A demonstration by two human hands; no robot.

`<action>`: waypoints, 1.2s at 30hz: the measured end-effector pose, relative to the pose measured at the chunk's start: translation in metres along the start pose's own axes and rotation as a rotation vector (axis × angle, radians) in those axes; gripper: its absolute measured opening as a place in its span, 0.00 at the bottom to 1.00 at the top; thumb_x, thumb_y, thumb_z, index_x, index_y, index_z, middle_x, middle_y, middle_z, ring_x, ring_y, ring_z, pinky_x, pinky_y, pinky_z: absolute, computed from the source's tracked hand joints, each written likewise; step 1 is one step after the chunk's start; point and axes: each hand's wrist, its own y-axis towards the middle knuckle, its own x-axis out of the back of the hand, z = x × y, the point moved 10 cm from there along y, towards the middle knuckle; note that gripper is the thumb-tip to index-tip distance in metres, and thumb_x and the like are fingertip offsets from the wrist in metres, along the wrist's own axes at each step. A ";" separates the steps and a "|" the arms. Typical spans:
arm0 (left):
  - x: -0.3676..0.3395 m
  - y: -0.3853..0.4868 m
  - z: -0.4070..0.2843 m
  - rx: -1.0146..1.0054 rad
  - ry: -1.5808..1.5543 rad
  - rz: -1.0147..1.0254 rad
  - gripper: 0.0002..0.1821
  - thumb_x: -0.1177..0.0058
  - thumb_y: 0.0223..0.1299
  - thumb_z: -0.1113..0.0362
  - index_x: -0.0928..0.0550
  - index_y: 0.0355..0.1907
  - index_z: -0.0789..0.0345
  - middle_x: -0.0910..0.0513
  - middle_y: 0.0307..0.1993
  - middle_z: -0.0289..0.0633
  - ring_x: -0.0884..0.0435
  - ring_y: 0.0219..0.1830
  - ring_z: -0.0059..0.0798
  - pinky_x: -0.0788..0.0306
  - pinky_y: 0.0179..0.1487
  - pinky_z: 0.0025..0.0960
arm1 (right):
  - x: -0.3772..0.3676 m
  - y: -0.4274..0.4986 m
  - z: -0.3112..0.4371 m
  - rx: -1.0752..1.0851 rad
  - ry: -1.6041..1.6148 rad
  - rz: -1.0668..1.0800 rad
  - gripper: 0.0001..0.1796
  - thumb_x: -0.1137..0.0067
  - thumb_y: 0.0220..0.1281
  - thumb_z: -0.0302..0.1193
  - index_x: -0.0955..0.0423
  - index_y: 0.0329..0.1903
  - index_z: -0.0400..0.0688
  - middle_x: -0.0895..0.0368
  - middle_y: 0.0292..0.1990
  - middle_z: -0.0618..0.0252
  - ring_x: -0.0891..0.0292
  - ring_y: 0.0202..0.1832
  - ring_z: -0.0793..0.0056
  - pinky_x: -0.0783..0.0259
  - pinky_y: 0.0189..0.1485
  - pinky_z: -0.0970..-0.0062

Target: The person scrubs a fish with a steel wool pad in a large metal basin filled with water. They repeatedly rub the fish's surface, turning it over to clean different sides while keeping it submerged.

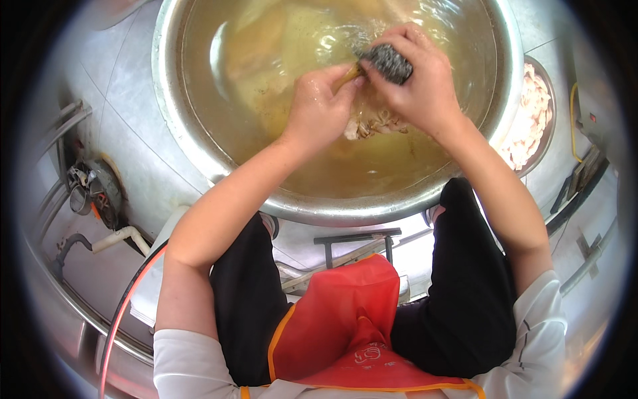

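A wide round metal basin (167, 99) of cloudy yellowish water (319, 174) stands before me. Over the water, my left hand (319, 107) pinches a narrow yellow-brown piece (350, 75) whose kind I cannot tell. My right hand (426, 75) grips a grey speckled scouring pad (393, 64), apparently steel wool, against the far end of that piece. Just below the hands, pale and brownish ragged matter (366, 128) shows at the water's surface. Larger yellowish shapes lie blurred under the water.
A metal bowl (550, 107) heaped with pale pinkish pieces (531, 119) stands against the basin's right side. On the left are a container of utensils (97, 192), a white pipe (122, 238) and a red-black hose (119, 309). A dark metal frame (356, 236) sits between my knees.
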 end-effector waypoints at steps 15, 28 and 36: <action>0.010 0.012 -0.018 -0.082 0.205 0.005 0.15 0.49 0.71 0.76 0.15 0.56 0.73 0.12 0.39 0.34 0.20 0.38 0.13 0.23 0.42 0.23 | -0.002 0.003 0.002 0.041 -0.013 -0.003 0.12 0.28 0.54 0.23 0.16 0.43 0.38 0.18 0.42 0.57 0.17 0.43 0.58 0.22 0.48 0.67; 0.009 0.013 -0.030 -0.134 0.203 -0.062 0.15 0.43 0.69 0.71 0.14 0.56 0.70 0.14 0.29 0.31 0.27 0.27 0.11 0.30 0.31 0.24 | 0.013 0.014 -0.011 -0.094 -0.015 -0.039 0.12 0.28 0.57 0.26 0.16 0.43 0.36 0.17 0.42 0.57 0.17 0.44 0.61 0.23 0.50 0.69; 0.007 0.007 -0.040 -0.287 0.324 -0.093 0.14 0.44 0.66 0.75 0.13 0.52 0.69 0.12 0.31 0.48 0.20 0.28 0.19 0.25 0.36 0.28 | 0.010 0.011 -0.012 -0.093 -0.004 -0.007 0.12 0.29 0.59 0.27 0.16 0.45 0.35 0.17 0.42 0.56 0.18 0.44 0.65 0.24 0.52 0.69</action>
